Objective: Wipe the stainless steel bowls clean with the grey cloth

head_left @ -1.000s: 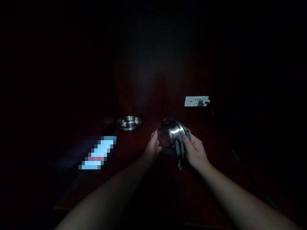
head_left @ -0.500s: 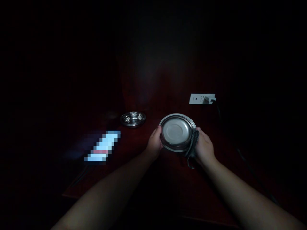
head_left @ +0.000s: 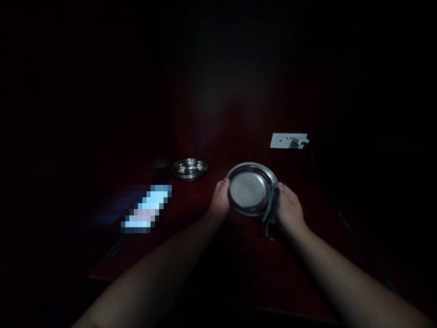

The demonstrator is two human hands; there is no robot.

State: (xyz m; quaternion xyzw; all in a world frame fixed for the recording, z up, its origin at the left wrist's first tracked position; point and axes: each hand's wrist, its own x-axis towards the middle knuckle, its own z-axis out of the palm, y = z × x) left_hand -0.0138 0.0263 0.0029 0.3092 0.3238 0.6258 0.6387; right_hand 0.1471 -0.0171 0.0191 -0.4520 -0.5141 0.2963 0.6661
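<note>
A shiny steel bowl point(head_left: 250, 189) is held up between my two hands, its round face tilted toward me. My left hand point(head_left: 220, 198) grips the left rim, thumb on top. On the right side, my right hand point(head_left: 289, 206) is closed on a dark grey-green cloth point(head_left: 272, 204), which it presses against the bowl's rim. A loose end of the cloth hangs below. The fingers behind the bowl are hidden. Behind and to the left, stacked or thick-rimmed steel bowls point(head_left: 190, 169) rest on the table; I cannot tell how many.
The dark red table point(head_left: 205, 255) is dimly lit. At its left lies a lit, pixelated screen point(head_left: 146, 209) with a cable point(head_left: 114, 249). A white wall socket point(head_left: 288, 140) with a plug in it sits at the back right, and a dark cord point(head_left: 355, 237) runs along the right.
The bowl has turned slightly between my hands, and the cloth and right hand have shifted a little to the left. My left hand stays nearly in place.
</note>
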